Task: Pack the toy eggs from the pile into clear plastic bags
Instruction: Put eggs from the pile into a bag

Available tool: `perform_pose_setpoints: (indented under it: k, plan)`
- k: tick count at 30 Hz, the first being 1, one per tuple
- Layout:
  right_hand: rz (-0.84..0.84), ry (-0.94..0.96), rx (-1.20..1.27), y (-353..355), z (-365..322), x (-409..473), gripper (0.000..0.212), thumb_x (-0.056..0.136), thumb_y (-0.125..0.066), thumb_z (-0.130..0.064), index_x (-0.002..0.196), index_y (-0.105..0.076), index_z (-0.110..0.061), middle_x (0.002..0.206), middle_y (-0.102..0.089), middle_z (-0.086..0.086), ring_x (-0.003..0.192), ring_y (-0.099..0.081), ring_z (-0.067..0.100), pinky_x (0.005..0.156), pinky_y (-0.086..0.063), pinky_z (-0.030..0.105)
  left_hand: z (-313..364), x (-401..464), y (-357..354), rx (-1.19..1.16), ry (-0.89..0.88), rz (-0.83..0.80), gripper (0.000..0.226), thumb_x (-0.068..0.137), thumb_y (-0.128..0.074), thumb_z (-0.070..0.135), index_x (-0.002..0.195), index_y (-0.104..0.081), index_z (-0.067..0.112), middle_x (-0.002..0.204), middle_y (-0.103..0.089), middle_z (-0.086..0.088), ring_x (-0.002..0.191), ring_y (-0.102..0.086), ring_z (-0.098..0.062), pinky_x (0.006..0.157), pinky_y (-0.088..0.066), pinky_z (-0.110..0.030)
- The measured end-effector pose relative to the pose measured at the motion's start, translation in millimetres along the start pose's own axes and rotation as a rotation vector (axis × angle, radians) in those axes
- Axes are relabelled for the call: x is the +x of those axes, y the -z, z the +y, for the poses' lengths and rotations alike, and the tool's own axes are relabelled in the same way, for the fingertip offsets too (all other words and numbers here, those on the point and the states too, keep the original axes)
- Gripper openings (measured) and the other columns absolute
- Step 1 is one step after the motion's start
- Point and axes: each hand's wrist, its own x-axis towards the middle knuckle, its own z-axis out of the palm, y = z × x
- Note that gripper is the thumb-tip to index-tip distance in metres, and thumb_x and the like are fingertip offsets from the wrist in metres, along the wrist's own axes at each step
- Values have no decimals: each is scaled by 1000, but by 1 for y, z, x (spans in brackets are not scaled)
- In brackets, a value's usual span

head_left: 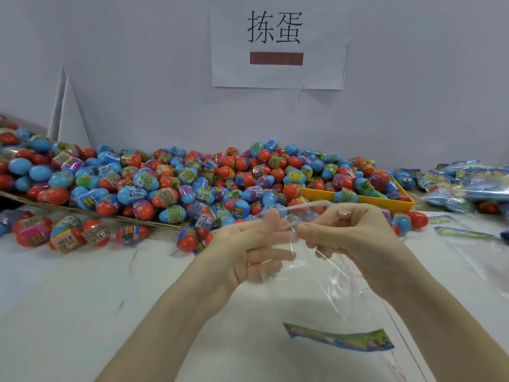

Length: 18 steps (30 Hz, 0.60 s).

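The person held a clear plastic bag (325, 274) up in front of the chest, over the white table (82, 299). The left hand (248, 252) had its fingers curled at the bag's upper edge, with the film running between them, and the right hand (355, 238) pinched the same edge from three o'clock. The two hands were close together at the mouth, so the step in hand looked to be parting the two layers to open the bag. No egg was inside it; only a printed paper strip (338, 337) showed near its bottom, at about five o'clock from the hands.

The pile of toy eggs (170, 183), red and blue with printed bands, lay across the table from nine o'clock round to one o'clock, just beyond the hands. Part of it spilled into a yellow tray (385, 201) at two o'clock. Filled bags (468, 186) sat further out at three o'clock.

The next move would likely call for one hand keeping the mouth spread while the other reached forward for eggs.
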Motion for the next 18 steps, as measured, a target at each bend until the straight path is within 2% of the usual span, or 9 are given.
perform_pose_setpoints:
  k: [2,5,7,9,10,12,14,16,18]
  plan:
    - [-24,8,34,0,-1,-1,21,38,-75,-34,53,-72,-19,56,-68,2,45,-60,8,45,-49,15,0,-2,3,10,-28,-90,44,54,-79,56,82,-78,22,87,-74,0,71,-71,-13,67,-57,-24]
    - [-10,-12,82,4,1,1,14,43,-73,-24,56,-74,-18,59,-69,6,48,-63,12,47,-51,17,2,-4,3,16,-68,-86,20,69,-76,38,81,-78,22,91,-74,1,80,-71,-14,75,-56,-28]
    - [-29,-70,62,7,1,1,12,46,-72,-18,58,-74,-15,62,-70,8,50,-64,13,46,-51,17,1,-3,3,86,-81,-54,19,65,-80,36,78,-78,23,91,-74,1,78,-72,-15,73,-56,-28]
    - [-60,-126,-5,9,0,0,24,44,-74,-25,65,-74,-15,68,-72,7,55,-66,13,49,-51,17,-3,-1,5,119,-37,-10,18,60,-75,32,71,-77,18,81,-75,-1,66,-71,-14,67,-57,-26]
    - [-16,-125,-27,11,0,1,34,41,-73,-32,72,-73,-19,71,-72,3,59,-67,12,52,-52,19,-6,0,3,122,16,7,16,62,-73,28,69,-76,13,76,-74,-3,60,-69,-13,63,-58,-25]
    - [246,-25,-58,18,2,5,41,46,-71,-44,82,-68,-25,77,-72,-3,69,-67,10,59,-52,20,-15,1,-1,171,137,-9,11,72,-73,17,67,-72,7,68,-72,-5,52,-66,-9,51,-52,-17]
    - [475,164,-128,20,5,7,26,62,-68,-42,84,-65,-28,80,-69,-11,74,-64,2,62,-49,14,-24,3,-9,224,256,-94,11,75,-74,11,66,-71,6,67,-72,-6,51,-64,-8,50,-49,-14]
    - [388,278,-287,11,10,9,9,71,-68,-32,79,-63,-33,71,-66,-18,71,-60,-6,62,-46,7,-28,2,-14,317,328,-203,10,73,-77,15,71,-73,5,70,-71,-5,55,-63,-7,52,-47,-14]
    - [149,270,-490,-4,23,15,13,78,-67,-21,80,-64,-33,70,-64,-21,73,-58,-11,63,-43,3,-28,2,-14,415,407,-317,14,73,-78,14,79,-72,3,70,-69,-3,57,-60,-7,56,-47,-14]
